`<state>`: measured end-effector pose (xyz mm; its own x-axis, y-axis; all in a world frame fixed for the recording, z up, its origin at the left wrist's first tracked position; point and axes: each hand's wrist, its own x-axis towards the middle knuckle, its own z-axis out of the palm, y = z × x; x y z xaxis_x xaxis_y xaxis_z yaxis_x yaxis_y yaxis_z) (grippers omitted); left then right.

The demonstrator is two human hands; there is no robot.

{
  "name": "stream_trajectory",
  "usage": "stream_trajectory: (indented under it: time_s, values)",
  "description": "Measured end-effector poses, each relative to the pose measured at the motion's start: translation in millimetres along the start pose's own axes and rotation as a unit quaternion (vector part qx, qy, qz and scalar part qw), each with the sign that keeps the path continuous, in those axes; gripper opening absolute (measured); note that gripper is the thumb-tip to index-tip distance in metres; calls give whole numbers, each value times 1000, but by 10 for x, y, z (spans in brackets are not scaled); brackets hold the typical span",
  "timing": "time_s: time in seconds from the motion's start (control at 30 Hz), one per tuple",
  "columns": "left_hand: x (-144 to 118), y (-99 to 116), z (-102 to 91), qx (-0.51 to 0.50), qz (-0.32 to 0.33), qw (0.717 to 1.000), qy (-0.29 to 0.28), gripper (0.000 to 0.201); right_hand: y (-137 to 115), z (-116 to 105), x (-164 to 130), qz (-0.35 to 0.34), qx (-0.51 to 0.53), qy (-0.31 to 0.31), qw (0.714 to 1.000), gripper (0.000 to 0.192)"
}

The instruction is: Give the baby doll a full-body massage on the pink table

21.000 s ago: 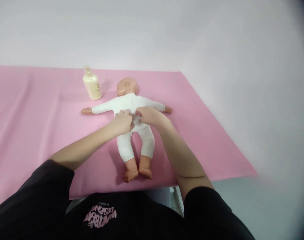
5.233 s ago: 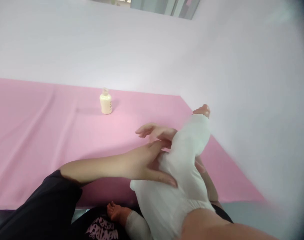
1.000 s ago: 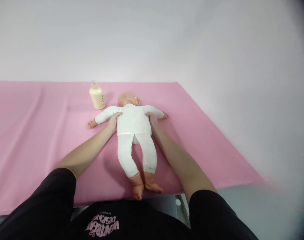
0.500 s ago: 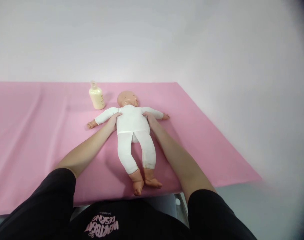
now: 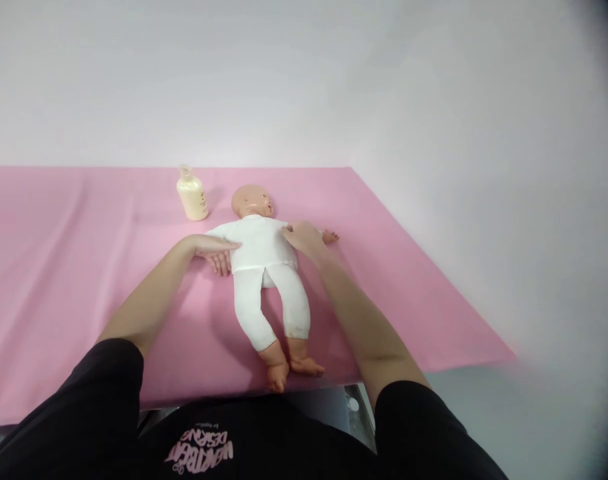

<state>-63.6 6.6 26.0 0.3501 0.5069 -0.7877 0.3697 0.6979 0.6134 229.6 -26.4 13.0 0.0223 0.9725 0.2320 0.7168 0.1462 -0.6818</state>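
A baby doll (image 5: 262, 248) in a white bodysuit lies face up on the pink sheet (image 5: 74, 267), head pointing away from me and bare feet near the front edge. My left hand (image 5: 213, 252) lies flat beside the torso, fingers stretched against its side; it hides the arm on that side. My right hand (image 5: 301, 237) curls over the doll's other upper arm at the shoulder. The doll's small hand (image 5: 330, 237) sticks out past my fingers.
A cream lotion bottle (image 5: 192, 195) stands upright on the sheet just left of the doll's head. The sheet ends at a right edge (image 5: 434, 267) with grey floor beyond. A pale wall rises behind the table.
My left hand has let go of the torso's side and turned flat across the doll's arm. My right hand has slid up from the torso onto the shoulder and sleeve. The doll has stayed in place.
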Motion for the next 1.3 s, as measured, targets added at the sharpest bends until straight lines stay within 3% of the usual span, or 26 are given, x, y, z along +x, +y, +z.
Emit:
stream_trajectory:
  time_s: [0.07, 0.1, 0.13, 0.2, 0.23, 0.27, 0.3, 0.4, 0.47, 0.53, 0.67, 0.77, 0.83, 0.93, 1.0, 1.17, 1.3]
  values:
    - [-192, 128, 16, 37, 105, 993, 45, 8, -203, 34, -79, -56, -12, 6, 998, 22]
    - [-280, 212, 15, 65, 191, 975, 89, 4, -302, 66, -130, -145, -17, -17, 989, 22]
    - [-356, 307, -1, 95, 299, 937, 156, 8, -387, 110, -186, -192, -13, -39, 981, 23]
    - [-454, 507, -98, 154, 485, 804, 308, 14, -499, 220, -293, -283, -20, -106, 953, 38]
    - [-473, 600, -180, 187, 530, 744, 362, 23, -521, 283, -335, -307, -34, -142, 940, 44]
    - [-471, 680, -275, 213, 548, 704, 399, 33, -524, 345, -366, -315, -50, -172, 932, 47]
    - [-450, 742, -372, 232, 545, 688, 419, 42, -514, 402, -385, -315, -64, -188, 928, 47]
    - [-298, 809, -548, 259, 489, 715, 427, 53, -453, 523, -379, -296, -84, -193, 932, 45]
    - [-154, 783, -480, 258, 505, 702, 430, 52, -433, 562, -355, -290, -91, -188, 934, 46]
    - [1, 749, -259, 250, 536, 698, 404, 53, -442, 585, -344, -287, -97, -180, 936, 46]
    - [317, 780, 385, 300, 536, 723, 316, 53, -511, 623, -388, -289, -101, -142, 941, 40]
    - [531, 909, 746, 408, 516, 688, 307, 50, -573, 626, -457, -283, -128, -119, 943, 36]
    - [634, 1009, 851, 440, 476, 681, 340, 53, -609, 613, -496, -269, -156, -114, 944, 35]
    - [706, 1099, 833, 432, 420, 695, 393, 53, -639, 588, -511, -253, -175, -115, 945, 34]
    - [713, 1088, 747, 414, 415, 704, 402, 54, -632, 576, -487, -256, -160, -121, 946, 33]
    - [779, 833, 435, 326, 492, 714, 377, 55, -536, 571, -398, -271, -69, -136, 950, 31]
    - [1009, 621, 190, 252, 565, 703, 351, 54, -446, 585, -371, -269, 1, -70, 960, 47]
